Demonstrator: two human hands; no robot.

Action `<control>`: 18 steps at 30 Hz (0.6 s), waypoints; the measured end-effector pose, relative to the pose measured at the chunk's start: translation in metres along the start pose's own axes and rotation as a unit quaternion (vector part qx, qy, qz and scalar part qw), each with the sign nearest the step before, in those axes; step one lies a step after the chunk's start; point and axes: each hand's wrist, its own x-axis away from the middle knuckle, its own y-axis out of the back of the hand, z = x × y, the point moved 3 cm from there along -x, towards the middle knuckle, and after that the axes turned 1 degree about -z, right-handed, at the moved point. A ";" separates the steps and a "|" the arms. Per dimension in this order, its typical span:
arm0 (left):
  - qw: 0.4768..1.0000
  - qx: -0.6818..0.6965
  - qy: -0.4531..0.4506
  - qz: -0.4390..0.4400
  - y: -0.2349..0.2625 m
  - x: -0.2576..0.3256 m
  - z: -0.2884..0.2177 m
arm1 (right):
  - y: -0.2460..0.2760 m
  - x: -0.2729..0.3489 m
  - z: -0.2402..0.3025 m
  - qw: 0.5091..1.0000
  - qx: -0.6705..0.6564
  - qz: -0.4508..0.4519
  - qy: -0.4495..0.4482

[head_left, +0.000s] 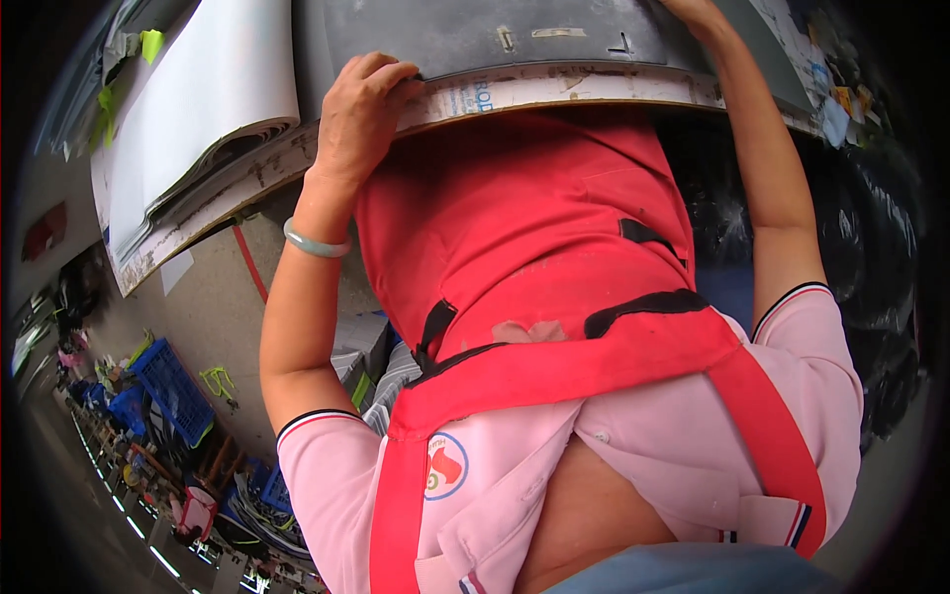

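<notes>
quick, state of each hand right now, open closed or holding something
Left hand: fingers curled at the dark grey sheet; whether holding cannot be told.
Right hand: cut off by frame; grip cannot be told.

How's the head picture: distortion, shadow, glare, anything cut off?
Head view: fisheye bows the table edge and blackens the corners; shadow darkens the red apron beneath that edge; black plastic at right glints; the top rim crops the right hand.
</notes>
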 end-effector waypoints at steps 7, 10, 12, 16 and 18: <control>1.000 -0.001 0.004 0.004 0.002 0.002 0.001 | -0.011 0.000 -0.001 0.999 -0.049 0.017 -0.008; 1.000 0.004 0.003 0.003 0.002 0.000 -0.001 | -0.009 0.001 -0.003 1.000 -0.016 0.004 -0.003; 1.000 0.007 -0.003 -0.001 0.000 -0.001 0.000 | -0.008 0.001 -0.006 1.000 -0.029 0.000 -0.001; 1.000 0.010 -0.010 -0.011 0.001 0.000 0.001 | -0.008 0.001 -0.004 0.999 -0.052 0.011 0.003; 1.000 0.009 0.002 -0.002 0.001 0.000 0.001 | -0.009 0.003 -0.002 0.999 -0.045 0.008 0.008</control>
